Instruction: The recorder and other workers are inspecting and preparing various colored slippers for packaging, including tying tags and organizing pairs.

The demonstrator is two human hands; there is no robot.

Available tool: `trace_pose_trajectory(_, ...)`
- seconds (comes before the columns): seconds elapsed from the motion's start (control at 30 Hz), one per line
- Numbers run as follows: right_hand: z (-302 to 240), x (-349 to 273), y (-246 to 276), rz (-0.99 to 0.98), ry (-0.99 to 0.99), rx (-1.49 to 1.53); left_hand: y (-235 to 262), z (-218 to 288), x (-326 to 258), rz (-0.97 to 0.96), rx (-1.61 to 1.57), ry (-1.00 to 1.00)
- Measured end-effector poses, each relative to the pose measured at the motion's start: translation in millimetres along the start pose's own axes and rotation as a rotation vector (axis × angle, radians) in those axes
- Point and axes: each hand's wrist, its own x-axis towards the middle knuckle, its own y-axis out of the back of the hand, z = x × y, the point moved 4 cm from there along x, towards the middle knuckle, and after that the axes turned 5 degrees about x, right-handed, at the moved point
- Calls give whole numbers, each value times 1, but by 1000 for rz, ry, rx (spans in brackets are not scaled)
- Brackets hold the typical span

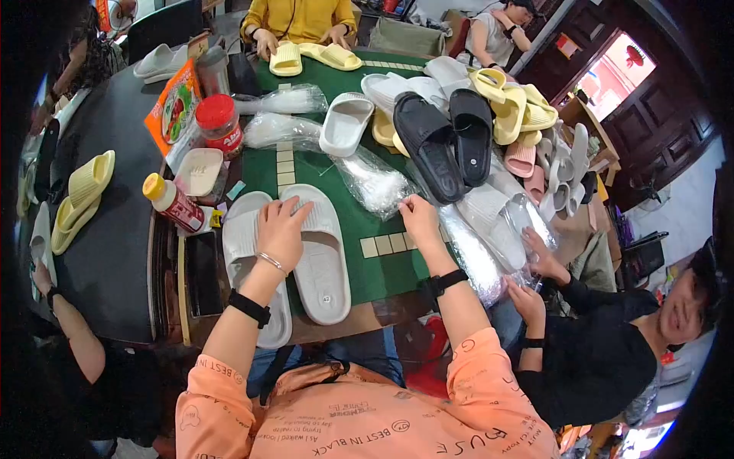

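The white slippers (pixel 325 283) lie side by side on a green mat (pixel 365 287), toes pointing away, heels reaching over the brown near edge (pixel 371 320) of the table. The left hand (pixel 280 236) rests across their straps, fingers a little apart; the right hand (pixel 420 222), to their right, has thumb and fingertips together at the corner of a clear plastic bag (pixel 372 177). Beyond the slippers, a person in yellow (pixel 300 21) handles a pale yellow pair (pixel 330 56); far off to their right stands a dark wooden door (pixel 657 107). Close on their left, a yellow-capped bottle (pixel 174 203) and a red-lidded jar (pixel 219 130) crowd that side, with a black tabletop (pixel 111 283) farther out. To their right, a strip of green mat leaves some room before a slipper pile topped by a black pair (pixel 440 141).
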Motion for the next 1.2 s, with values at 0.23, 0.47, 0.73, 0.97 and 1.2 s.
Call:
trace_pose_trajectory(0.23,7,-8,-2,15,32,75,18,59,26,-89,-10,-208)
trace_pose_trajectory(0.47,-12,-40,29,44,78,105,-59,130,42,-244,-114,-459)
trace_pose_trajectory(0.73,-63,-132,123,97,203,670,-85,123,49,-448,-118,-322)
trace_pose_trajectory(0.97,-112,-147,190,-125,423,1399,-67,106,58,-337,-713,-133)
trace_pose_trajectory(1.2,-160,-151,188,-176,415,981,73,174,9,-434,-1727,-89)
